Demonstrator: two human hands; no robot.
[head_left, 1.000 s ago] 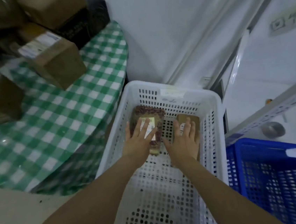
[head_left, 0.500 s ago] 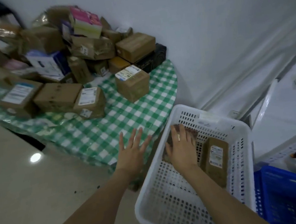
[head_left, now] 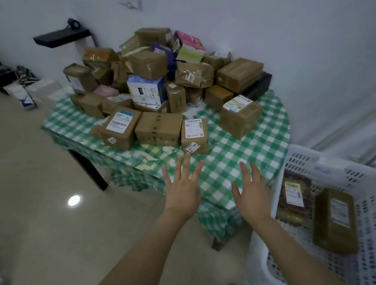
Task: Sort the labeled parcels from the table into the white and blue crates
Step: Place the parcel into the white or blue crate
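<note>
cardboard parcels [head_left: 156, 128] crowd the worktop [head_left: 237, 153] just ahead of both hands. left hand [head_left: 182, 189] and right hand [head_left: 253, 196] hover spread wide, empty. a fetching step, seemingly: next calls for gripping the nearest labeled box [head_left: 194, 133] and reading it. the white crate [head_left: 338, 165] sits beside the right hand.

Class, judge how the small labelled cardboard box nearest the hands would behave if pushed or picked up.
The small box probably stays stiff: its edges look square and uncrushed. Lying flat, it seems unlikely to tip or roll. The tablecloth looks glossy, so a push would likely slide it.
</note>
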